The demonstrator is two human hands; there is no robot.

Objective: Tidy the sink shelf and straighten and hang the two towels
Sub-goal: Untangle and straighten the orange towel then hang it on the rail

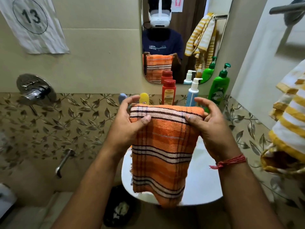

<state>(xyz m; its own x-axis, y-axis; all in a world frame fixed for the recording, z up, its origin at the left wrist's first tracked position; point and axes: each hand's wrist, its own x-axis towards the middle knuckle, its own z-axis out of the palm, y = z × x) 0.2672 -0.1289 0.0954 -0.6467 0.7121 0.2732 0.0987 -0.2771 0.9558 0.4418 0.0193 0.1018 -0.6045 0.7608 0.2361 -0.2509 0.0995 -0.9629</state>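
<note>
Both hands, the left hand (130, 119) and right hand (209, 123), pinch the folded orange striped woven towel (161, 154) by its top corners, grip closed on cloth; the towel hangs below them.

Your two forearms enter from the bottom edge, both bare to the frame edge with no sleeve showing. Your right wrist carries a red twisted thread band (231, 161), wound in several strands with a short frayed tail hanging at its inner side. Your left hand (130, 123) and right hand (209, 124) wear no rings or gloves. Your mirror reflection shows a white head-mounted camera unit (159, 16) with a white top strap, and a dark navy short-sleeved T-shirt (162, 42) bearing small pale chest print.
</note>
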